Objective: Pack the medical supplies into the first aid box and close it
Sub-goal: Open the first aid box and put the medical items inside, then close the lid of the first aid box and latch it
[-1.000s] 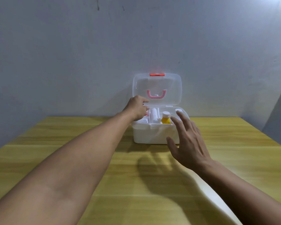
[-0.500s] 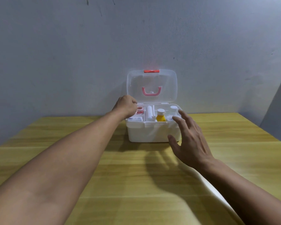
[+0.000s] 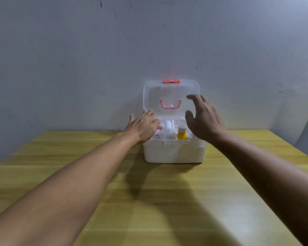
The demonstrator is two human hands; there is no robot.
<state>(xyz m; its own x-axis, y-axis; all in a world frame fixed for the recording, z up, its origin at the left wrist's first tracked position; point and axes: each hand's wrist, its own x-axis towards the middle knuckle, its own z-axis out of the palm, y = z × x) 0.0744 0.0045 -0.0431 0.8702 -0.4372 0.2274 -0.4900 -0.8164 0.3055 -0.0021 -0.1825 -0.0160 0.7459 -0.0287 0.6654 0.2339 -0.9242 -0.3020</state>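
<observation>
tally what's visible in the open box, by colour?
Yellow: 1, bottle
White: 1, roll
Red and white: 1, small item, partly hidden by the left hand
Pale packet: 1
Total: 4 that I can make out; the right hand hides the right end.

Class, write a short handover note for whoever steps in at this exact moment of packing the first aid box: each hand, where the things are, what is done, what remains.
Left hand: open, empty, over the left rim of the white plastic first aid box.
Right hand: open, empty, raised in front of the clear hinged lid, apparently not touching it.
Inside the box's top tray: yellow bottle with white cap, white gauze roll, a small red-and-white item.
Done: supplies look packed; none lie on the wooden table.
Left: swing the lid down and fasten the red latch.
</observation>
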